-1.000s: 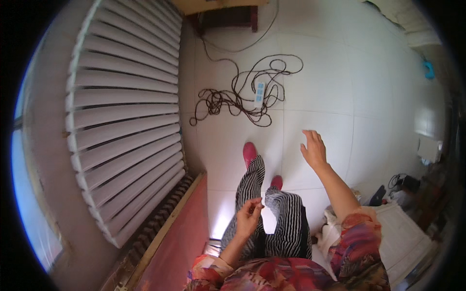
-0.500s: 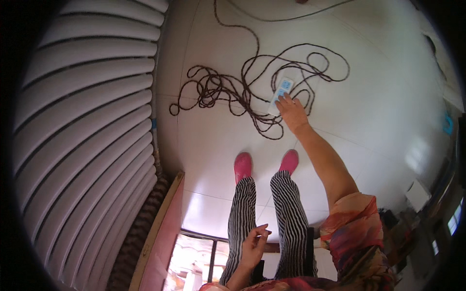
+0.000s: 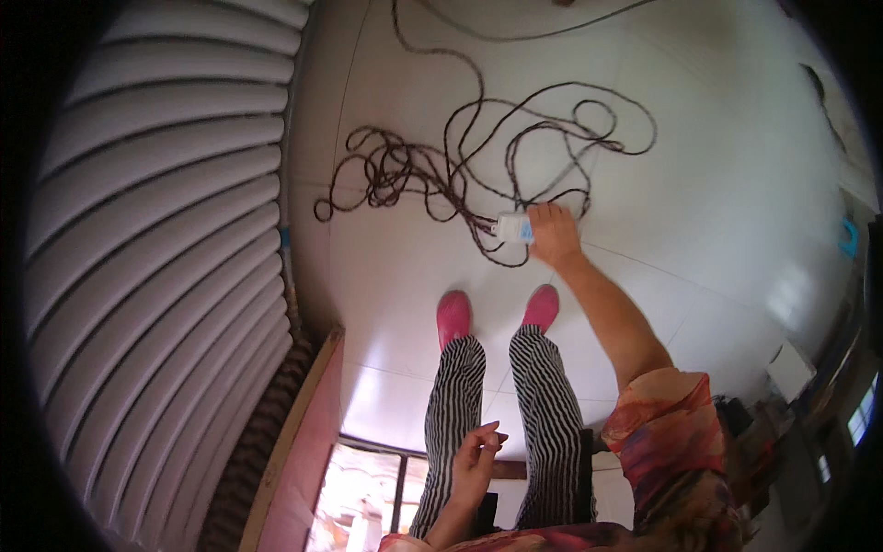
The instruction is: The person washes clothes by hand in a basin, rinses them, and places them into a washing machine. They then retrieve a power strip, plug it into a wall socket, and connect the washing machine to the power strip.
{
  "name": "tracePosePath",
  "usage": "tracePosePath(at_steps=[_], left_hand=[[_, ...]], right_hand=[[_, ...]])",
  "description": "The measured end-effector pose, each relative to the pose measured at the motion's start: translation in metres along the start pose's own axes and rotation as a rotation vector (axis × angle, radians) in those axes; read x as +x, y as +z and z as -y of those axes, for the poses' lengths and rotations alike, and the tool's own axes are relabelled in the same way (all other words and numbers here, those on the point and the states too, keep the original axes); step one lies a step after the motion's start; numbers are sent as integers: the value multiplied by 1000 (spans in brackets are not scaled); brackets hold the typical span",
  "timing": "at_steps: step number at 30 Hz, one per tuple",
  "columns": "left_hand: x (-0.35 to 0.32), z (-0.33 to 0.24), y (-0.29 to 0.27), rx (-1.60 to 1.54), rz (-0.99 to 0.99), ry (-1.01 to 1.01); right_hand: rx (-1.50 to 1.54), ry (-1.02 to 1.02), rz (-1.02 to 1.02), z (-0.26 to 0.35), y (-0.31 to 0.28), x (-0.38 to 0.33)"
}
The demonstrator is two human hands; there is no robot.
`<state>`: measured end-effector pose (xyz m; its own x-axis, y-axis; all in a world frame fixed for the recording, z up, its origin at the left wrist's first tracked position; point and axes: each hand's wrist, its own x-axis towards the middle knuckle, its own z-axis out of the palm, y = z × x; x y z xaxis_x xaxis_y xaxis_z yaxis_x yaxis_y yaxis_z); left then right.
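Observation:
My right hand [image 3: 555,235] grips one end of a white power strip [image 3: 511,229] with blue socket panels. The strip lies roughly crosswise, its other end pointing left, and my fingers cover its right part. Around and behind it a long dark braided cord [image 3: 452,175] sprawls over the floor in loose loops, thickest to the left. My left hand [image 3: 475,460] hangs in front of my left thigh, away from the cord. Its fingers are loosely bent and apart, with nothing seen in them.
A white ribbed radiator [image 3: 184,221] fills the left side. Below it stands a wood-edged pink panel [image 3: 299,451]. My pink shoes [image 3: 454,316] stand on the pale tiled floor [image 3: 699,193]. A white box-like object [image 3: 791,371] sits at the right, near dark clutter.
My right hand has turned the power strip from a steep slant to nearly crosswise and drawn it slightly nearer. My left hand's fingers have curled a little more.

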<state>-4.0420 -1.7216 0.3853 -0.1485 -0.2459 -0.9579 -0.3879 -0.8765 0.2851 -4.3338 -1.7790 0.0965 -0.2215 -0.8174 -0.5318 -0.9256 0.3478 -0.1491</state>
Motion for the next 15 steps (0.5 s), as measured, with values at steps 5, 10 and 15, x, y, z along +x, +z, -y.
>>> tracePosePath(at_steps=[5,10,15], left_hand=[[-36,-10,5,119,163,117],[-99,-40,14,255,316,150],[-179,-33,37,569,690,74]], right_hand=[[688,470,-29,38,-84,-183],[1225,586,-62,83,-167,-389],[1432,725,-231,148,-240,-567]])
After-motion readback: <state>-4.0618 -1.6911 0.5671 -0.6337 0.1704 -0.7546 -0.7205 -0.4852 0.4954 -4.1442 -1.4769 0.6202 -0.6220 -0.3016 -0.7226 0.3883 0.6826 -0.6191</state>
